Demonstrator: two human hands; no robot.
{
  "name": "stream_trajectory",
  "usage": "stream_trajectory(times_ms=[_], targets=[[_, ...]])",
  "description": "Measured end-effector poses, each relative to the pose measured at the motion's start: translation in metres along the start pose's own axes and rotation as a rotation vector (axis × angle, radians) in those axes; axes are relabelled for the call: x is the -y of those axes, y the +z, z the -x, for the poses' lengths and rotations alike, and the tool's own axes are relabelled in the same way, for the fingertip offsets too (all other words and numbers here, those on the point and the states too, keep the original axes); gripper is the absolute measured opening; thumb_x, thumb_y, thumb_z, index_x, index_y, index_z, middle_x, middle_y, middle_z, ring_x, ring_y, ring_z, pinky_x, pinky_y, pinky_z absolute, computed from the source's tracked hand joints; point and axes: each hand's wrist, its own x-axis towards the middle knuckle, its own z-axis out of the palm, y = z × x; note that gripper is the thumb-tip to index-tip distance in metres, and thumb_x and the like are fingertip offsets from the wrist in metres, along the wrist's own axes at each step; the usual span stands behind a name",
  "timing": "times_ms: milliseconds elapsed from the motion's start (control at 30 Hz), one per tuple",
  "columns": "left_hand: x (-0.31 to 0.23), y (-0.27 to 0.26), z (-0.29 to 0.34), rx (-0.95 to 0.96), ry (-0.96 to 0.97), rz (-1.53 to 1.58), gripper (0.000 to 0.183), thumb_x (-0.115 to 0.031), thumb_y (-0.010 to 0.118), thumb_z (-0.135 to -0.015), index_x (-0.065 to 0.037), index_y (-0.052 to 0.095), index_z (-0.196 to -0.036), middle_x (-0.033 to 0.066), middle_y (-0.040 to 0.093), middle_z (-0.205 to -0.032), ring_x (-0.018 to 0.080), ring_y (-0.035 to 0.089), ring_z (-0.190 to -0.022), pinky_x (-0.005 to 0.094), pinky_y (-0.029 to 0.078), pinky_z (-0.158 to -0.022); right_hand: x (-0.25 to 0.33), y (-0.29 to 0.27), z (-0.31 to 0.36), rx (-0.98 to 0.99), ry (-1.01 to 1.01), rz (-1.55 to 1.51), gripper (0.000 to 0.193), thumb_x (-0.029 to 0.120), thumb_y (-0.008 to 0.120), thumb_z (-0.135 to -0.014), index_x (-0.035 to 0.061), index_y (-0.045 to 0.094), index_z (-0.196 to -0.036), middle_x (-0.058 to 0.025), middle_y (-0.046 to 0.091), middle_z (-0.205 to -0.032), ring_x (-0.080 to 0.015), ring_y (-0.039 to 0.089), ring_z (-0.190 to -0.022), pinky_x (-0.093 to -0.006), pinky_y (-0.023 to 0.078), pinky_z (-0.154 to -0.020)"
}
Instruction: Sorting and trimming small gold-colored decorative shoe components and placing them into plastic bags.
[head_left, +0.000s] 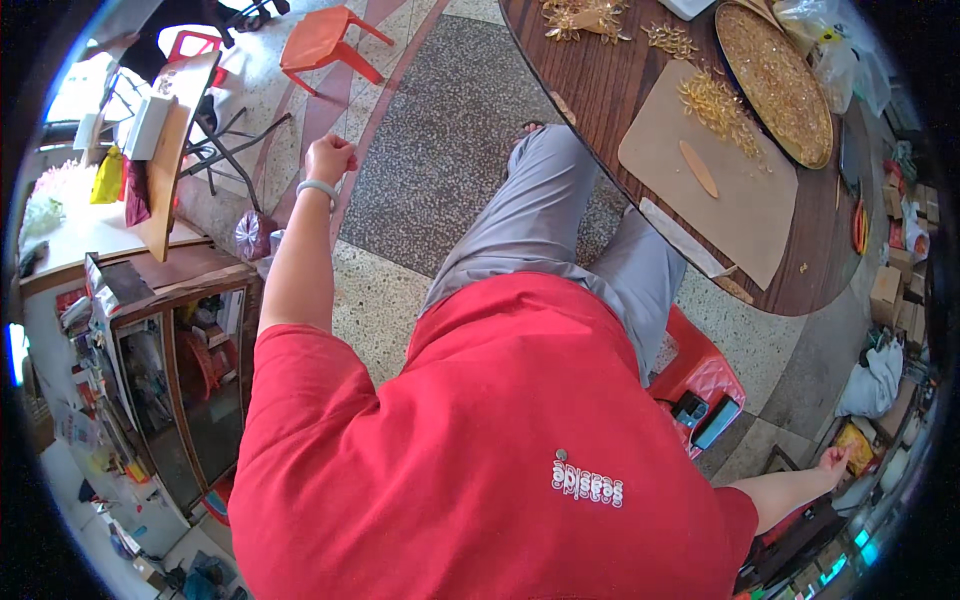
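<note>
Both my arms are spread wide. My left hand (330, 158), with a pale bracelet (318, 186) at the wrist, is closed in a loose fist over the floor, below an orange stool (325, 45). What it holds, if anything, is too small to tell. Far out at the lower right, my right hand (833, 461) has its fingers pinched together beside a yellow packet (854, 447); I cannot make out anything between them. Away from both hands, a brown sheet (735, 225) on the dark wooden table (600, 90) carries loose amber-yellow pieces (718, 108) and a pointed wooden strip (699, 169).
A large oval tray (826, 150) of similar pieces stands on the table, near plastic bags (838, 75). Beside my legs is a red stool (690, 350) with a phone (717, 422) on it. A glass-fronted cabinet (180, 310) and a wooden desk (165, 195) stand at left.
</note>
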Motion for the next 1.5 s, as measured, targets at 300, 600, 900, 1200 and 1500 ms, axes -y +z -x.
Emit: stream_trajectory(times_ms=[300,600,900,1200,1500], targets=[[-0.006,0.017,-0.010,0.034,0.002,-0.063,0.014,-0.012,0.064,-0.076,0.001,0.061,-0.075,0.0082,0.063,-0.063,0.0131,0.061,-0.052,0.0262,0.049,-0.050,-0.013,-0.012,-0.013,-0.305,0.003,0.115,0.010,0.020,0.059,-0.084,0.0102,0.057,-0.083,0.0020,0.043,-0.055,-0.0092,0.038,-0.048,-0.0221,0.034,-0.045],[-0.034,-0.006,-0.007,0.001,0.069,-0.257,0.015,-0.019,0.061,-0.071,-0.007,0.065,-0.062,0.0047,0.060,-0.053,0.0120,0.058,-0.051,0.0281,0.047,-0.052,-0.029,-0.013,-0.013,0.001,0.104,0.309,0.031,0.018,0.060,-0.082,0.0069,0.055,-0.111,0.0010,0.058,-0.077,-0.0091,0.047,-0.058,-0.0192,0.040,-0.053],[-0.084,-0.043,0.021,-0.066,0.055,-0.204,0.012,-0.012,0.060,-0.071,-0.005,0.062,-0.061,0.0072,0.061,-0.054,0.0152,0.059,-0.049,0.0300,0.048,-0.051,0.013,0.027,0.000,0.153,-0.026,0.387,0.037,0.023,0.055,-0.085,0.0059,0.053,-0.117,-0.0032,0.059,-0.104,-0.0074,0.055,-0.082,-0.0213,0.044,-0.070],[-0.133,-0.075,0.087,-0.082,0.011,-0.318,0.010,-0.011,0.060,-0.072,-0.005,0.063,-0.065,0.0068,0.060,-0.053,0.0151,0.059,-0.047,0.0303,0.047,-0.048,0.038,-0.024,-0.064,0.039,-0.032,0.326,0.023,0.028,0.061,-0.082,0.0144,0.060,-0.100,0.0049,0.063,-0.090,-0.0003,0.053,-0.068,-0.0131,0.034,-0.048],[-0.176,-0.084,0.127,-0.105,-0.056,-0.204,0.009,-0.011,0.063,-0.071,-0.002,0.064,-0.070,0.0086,0.062,-0.058,0.0168,0.061,-0.050,0.0312,0.049,-0.053,0.073,0.064,0.076,0.034,-0.190,0.265,0.021,0.007,0.048,-0.071,0.0124,0.033,-0.058,0.0009,0.029,-0.058,-0.0122,0.023,-0.049,-0.0267,0.022,-0.045]])
